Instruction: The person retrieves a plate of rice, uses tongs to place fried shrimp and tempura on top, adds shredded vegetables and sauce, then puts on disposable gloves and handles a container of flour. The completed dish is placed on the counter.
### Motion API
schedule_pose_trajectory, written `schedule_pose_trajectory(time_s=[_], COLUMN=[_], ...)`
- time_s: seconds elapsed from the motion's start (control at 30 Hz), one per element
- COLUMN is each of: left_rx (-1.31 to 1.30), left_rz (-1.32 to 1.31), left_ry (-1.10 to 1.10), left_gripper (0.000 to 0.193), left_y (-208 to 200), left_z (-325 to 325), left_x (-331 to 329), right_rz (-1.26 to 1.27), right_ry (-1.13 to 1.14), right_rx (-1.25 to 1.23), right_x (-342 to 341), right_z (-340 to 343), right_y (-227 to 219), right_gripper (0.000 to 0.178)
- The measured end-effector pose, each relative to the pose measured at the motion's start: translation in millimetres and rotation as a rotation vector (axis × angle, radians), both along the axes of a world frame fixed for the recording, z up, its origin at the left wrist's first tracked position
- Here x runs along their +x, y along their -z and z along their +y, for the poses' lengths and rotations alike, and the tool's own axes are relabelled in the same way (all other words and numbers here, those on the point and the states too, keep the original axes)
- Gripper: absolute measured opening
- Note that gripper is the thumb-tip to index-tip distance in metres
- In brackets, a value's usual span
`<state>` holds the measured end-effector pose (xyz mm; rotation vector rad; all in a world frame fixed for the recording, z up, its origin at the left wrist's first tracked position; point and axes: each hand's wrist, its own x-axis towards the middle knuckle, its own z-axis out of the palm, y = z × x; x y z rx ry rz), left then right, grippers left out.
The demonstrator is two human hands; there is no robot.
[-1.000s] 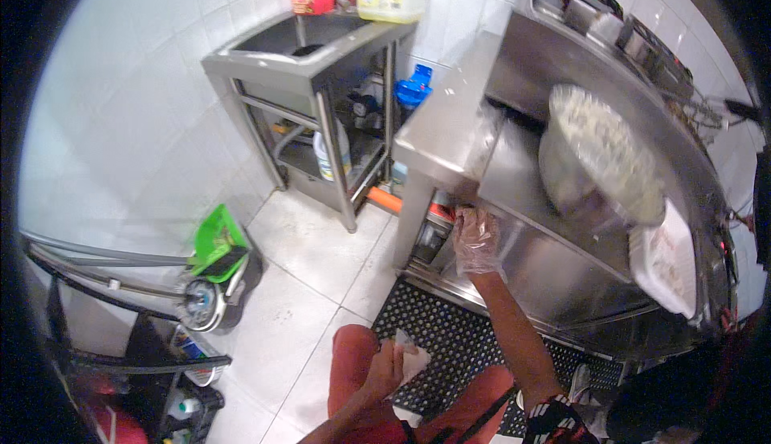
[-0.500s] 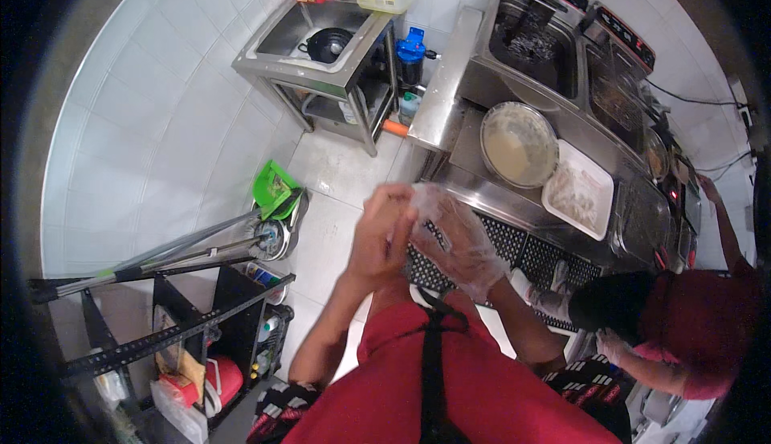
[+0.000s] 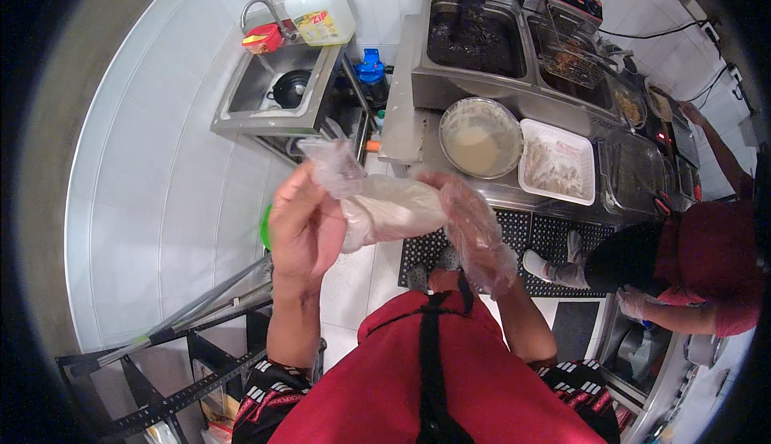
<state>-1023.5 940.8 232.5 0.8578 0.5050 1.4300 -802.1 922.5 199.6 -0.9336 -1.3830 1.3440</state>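
My left hand [image 3: 305,223] is bare and curls round one end of a whitish plastic bag [image 3: 393,209], with the crinkled clear end standing up above the fingers. The bag's other end is in my right hand [image 3: 480,223], which wears a loose clear plastic glove. Between the two hands the bag lies stretched sideways, pale and bulging. What it contains cannot be made out. Beyond my right hand, a bowl of pale batter [image 3: 482,140] stands on the steel counter, beside a white tray [image 3: 578,151] dusted with white powder.
Fryers [image 3: 475,38] line the back counter. A steel sink [image 3: 233,114] with a black pan [image 3: 291,88] and a large detergent jug [image 3: 320,10] stands far left. Black shelving [image 3: 169,364] is near left. At right a co-worker [image 3: 711,259] in dark red reaches over the counter.
My hands were close together, left fingers at the right glove, with no bag visible. They are now apart with the bag between them. The view has shifted, and the counter sits further left.
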Motion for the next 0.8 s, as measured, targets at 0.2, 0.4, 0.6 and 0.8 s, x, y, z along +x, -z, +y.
schedule_pose_trajectory(time_s=[0.2,0.4,0.6,0.8], left_rx=[0.019,-0.082,-0.193,-0.436], left_rz=[-0.438,-0.734,-0.793,0.935], left_ry=[0.130,0.077,0.131,0.029], left_gripper=[0.039,0.032,0.035,0.027], left_y=[-38,-32,56,214], left_z=[26,54,124,226], left_x=[9,7,-33,-30], right_rz=[0.502,0.275,-0.252,-0.421], right_ry=[-0.026,0.261,0.200,0.408], right_rx=[-0.162,0.029,0.369,0.188], right_x=[5,-7,-13,-65], right_z=[-6,22,75,160], right_y=[-2,19,0,59], right_gripper=[0.047,0.025,0.017,0.011])
